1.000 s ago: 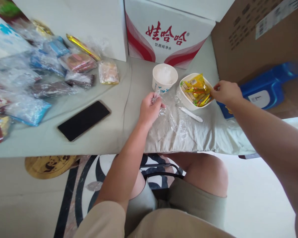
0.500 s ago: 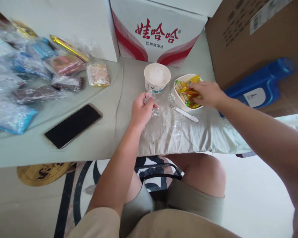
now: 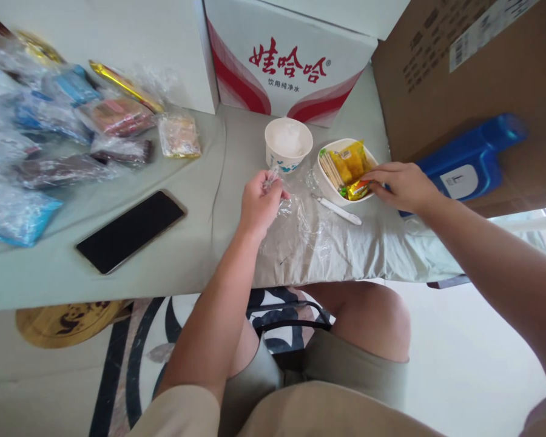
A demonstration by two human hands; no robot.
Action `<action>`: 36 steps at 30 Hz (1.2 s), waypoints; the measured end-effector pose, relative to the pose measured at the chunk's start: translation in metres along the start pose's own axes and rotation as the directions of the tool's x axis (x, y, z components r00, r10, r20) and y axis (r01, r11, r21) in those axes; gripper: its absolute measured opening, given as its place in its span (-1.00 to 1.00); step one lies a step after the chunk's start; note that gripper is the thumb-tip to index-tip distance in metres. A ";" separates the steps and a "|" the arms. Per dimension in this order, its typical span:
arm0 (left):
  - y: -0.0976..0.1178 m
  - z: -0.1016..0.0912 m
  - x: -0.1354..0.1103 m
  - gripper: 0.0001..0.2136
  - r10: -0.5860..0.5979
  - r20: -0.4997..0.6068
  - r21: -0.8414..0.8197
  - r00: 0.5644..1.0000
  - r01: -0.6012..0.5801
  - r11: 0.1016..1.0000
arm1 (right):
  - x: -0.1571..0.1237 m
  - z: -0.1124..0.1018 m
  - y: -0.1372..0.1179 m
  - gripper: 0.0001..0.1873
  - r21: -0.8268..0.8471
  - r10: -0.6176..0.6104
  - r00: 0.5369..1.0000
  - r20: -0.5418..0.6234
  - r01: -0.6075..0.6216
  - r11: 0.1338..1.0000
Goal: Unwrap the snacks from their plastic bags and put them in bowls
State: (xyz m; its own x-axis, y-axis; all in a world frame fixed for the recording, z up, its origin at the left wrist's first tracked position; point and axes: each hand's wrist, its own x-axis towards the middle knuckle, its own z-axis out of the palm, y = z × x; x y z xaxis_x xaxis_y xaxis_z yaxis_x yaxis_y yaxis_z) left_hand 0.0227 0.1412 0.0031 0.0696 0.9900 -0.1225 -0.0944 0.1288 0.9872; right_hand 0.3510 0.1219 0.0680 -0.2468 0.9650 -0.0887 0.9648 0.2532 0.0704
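My left hand (image 3: 264, 200) is closed around crumpled clear plastic wrap (image 3: 273, 176), just in front of a white paper bowl (image 3: 279, 152) with blue print and a pale, whitish inside. To the right stands a second white bowl (image 3: 327, 188), filled with yellow seasoning packets (image 3: 348, 162) and pale sticks (image 3: 331, 169). At that bowl's right rim my right hand (image 3: 403, 187) has its fingers together on a small shiny yellow packet (image 3: 357, 190); the fingertips are partly hidden. A white-handled peeler-like tool (image 3: 339, 210) lies in front of the bowl.
Loose clear film (image 3: 300, 237) lies by the table's front edge. A black phone (image 3: 131, 230) and several wrapped snacks (image 3: 122, 116) are on the left. Behind the bowls is a white and red carton (image 3: 286, 60). A brown box (image 3: 459, 91) and blue bottle (image 3: 475, 161) stand right.
My right hand has drawn back to the right, from over the filled bowl to its rim, uncovering more packets. The left hand keeps its hold on the wrap. The view has shifted slightly.
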 end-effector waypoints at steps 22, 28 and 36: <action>0.006 -0.049 -0.014 -0.70 -0.141 0.543 -0.377 0.827 0.391 0.840 | -0.023 0.083 -0.172 -0.56 0.707 0.249 0.825 -0.507 0.233 0.668; 0.002 -0.067 -0.013 -0.72 -0.156 0.603 -0.457 0.782 0.499 0.736 | -0.023 0.104 -0.171 -0.23 0.686 0.199 0.927 -0.318 0.080 0.723; 0.016 -0.067 -0.004 -0.46 -0.153 0.503 -0.377 0.850 0.375 0.847 | -0.027 0.085 -0.162 -0.58 0.930 0.387 0.902 -0.188 0.036 0.367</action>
State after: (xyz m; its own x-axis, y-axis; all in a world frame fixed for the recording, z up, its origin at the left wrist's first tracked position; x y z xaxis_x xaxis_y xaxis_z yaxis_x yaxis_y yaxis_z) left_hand -0.0452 0.1436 0.0124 0.5735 0.7936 -0.2032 -0.4286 0.5021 0.7511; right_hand 0.2091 0.0488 -0.0254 0.1341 0.9818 0.1342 0.4289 0.0646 -0.9010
